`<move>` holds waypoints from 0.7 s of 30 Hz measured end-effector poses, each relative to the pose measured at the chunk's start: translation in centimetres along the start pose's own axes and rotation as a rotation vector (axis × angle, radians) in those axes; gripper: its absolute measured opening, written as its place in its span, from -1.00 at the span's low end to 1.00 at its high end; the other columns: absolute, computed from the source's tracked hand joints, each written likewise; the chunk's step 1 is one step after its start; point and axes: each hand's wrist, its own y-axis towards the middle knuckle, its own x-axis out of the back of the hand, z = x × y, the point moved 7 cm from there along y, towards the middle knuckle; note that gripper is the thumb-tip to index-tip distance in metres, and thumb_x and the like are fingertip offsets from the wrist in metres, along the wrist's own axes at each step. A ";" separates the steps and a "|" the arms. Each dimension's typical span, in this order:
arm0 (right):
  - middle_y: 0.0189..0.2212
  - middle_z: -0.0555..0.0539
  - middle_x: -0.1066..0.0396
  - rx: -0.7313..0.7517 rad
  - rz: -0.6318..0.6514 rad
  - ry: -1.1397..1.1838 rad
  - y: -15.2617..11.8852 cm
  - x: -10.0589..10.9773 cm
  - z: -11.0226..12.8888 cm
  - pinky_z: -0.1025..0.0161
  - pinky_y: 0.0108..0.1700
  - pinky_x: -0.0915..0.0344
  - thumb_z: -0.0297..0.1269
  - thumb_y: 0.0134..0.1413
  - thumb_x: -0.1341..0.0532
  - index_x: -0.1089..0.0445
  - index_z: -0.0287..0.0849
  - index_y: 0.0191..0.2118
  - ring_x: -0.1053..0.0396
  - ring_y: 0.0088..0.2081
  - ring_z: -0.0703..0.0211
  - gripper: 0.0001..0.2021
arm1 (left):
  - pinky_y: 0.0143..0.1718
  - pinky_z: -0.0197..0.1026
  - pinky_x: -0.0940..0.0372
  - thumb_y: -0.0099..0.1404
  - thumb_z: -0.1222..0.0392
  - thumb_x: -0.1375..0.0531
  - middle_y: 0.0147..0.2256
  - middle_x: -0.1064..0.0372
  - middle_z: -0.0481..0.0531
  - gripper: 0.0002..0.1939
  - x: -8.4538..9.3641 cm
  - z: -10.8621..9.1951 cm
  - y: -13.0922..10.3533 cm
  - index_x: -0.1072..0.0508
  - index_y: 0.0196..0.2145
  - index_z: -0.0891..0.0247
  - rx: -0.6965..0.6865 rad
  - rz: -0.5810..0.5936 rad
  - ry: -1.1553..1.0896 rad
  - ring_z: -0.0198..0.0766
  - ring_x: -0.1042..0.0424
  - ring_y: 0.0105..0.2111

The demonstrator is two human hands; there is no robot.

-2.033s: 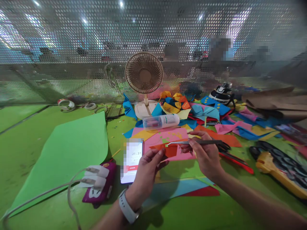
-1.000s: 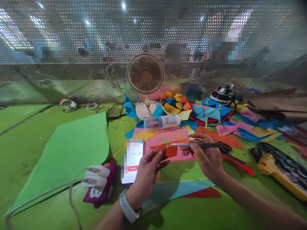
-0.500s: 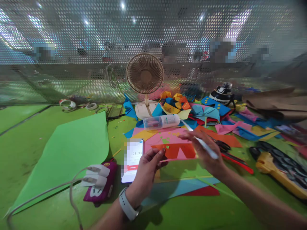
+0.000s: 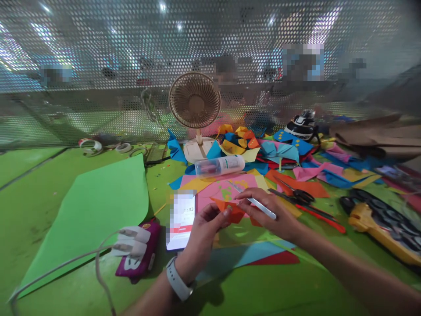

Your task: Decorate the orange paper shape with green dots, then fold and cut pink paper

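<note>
My left hand [image 4: 207,226], with a white watch on its wrist, pinches the left part of a folded orange paper [image 4: 234,213] between thumb and fingers. From the right, my right hand [image 4: 271,208] has its fingertips at the paper's upper edge. Slim silver tweezers [image 4: 261,207] rest in that hand, their pointed end aimed away to the upper left. Tiny green and yellow paper bits [image 4: 226,192] lie on a pink sheet [image 4: 202,191] just beyond. My right fingers partly cover the orange paper.
A lit phone [image 4: 182,224] lies left of my hands, near a purple power bank [image 4: 153,248] with chargers. Black scissors [image 4: 302,196] and a red-and-black cutter [image 4: 324,219] lie to the right. A clear bottle [image 4: 220,166] and a fan [image 4: 196,103] stand behind, amid coloured paper.
My right hand has moved left and down to the orange paper, bringing the tweezers along. The orange paper is now lifted and tilted between both hands.
</note>
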 end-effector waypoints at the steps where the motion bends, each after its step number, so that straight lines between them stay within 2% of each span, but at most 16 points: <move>1: -0.22 -0.06 -0.47 0.020 0.001 -0.007 -0.1 -0.1 0.2 0.15 -0.13 -0.34 -0.24 0.20 -0.14 -0.39 -0.05 -0.09 -0.42 -0.18 0.12 -0.81 | -0.28 -0.30 -0.32 0.07 0.20 -0.38 -0.32 -0.48 -0.03 -0.82 -0.2 -0.1 0.0 -0.52 -0.34 0.25 -0.011 0.022 0.013 -0.33 -0.46 -0.32; 6: -0.21 -0.07 -0.47 0.072 0.040 -0.001 -0.2 -0.7 0.9 0.10 -0.10 -0.33 -0.26 0.24 -0.09 -0.38 -0.03 -0.06 -0.40 -0.14 0.10 -0.79 | -0.23 -0.24 -0.32 0.11 0.19 -0.35 -0.22 -0.51 0.07 -0.76 -0.9 -0.5 -0.2 -0.54 -0.23 0.24 -0.042 0.065 0.032 -0.28 -0.46 -0.29; 11: -0.25 -0.08 -0.49 0.092 0.020 -0.022 -0.1 -0.8 1.3 0.09 -0.13 -0.35 -0.27 0.23 -0.11 -0.41 -0.03 -0.10 -0.41 -0.17 0.08 -0.81 | -0.27 -0.25 -0.32 0.10 0.17 -0.35 -0.22 -0.52 0.09 -0.76 -0.8 -0.4 -0.2 -0.56 -0.24 0.24 -0.047 0.049 0.044 -0.29 -0.46 -0.33; 16: -0.28 -0.05 -0.49 0.103 0.017 -0.002 -0.1 -0.7 1.5 0.13 -0.16 -0.35 -0.28 0.22 -0.12 -0.42 -0.02 -0.10 -0.42 -0.20 0.10 -0.81 | -0.30 -0.27 -0.30 0.10 0.17 -0.35 -0.27 -0.53 0.07 -0.79 -0.4 -0.1 0.0 -0.57 -0.27 0.25 -0.050 0.038 0.063 -0.32 -0.44 -0.37; 21: -0.28 -0.06 -0.49 0.092 0.032 0.009 -0.2 -0.8 1.4 0.14 -0.17 -0.35 -0.27 0.23 -0.10 -0.40 -0.01 -0.05 -0.42 -0.20 0.10 -0.78 | -0.34 -0.29 -0.29 0.05 0.17 -0.38 -0.43 -0.51 0.02 -0.84 0.1 0.2 0.3 -0.58 -0.40 0.27 -0.041 0.011 0.068 -0.34 -0.41 -0.44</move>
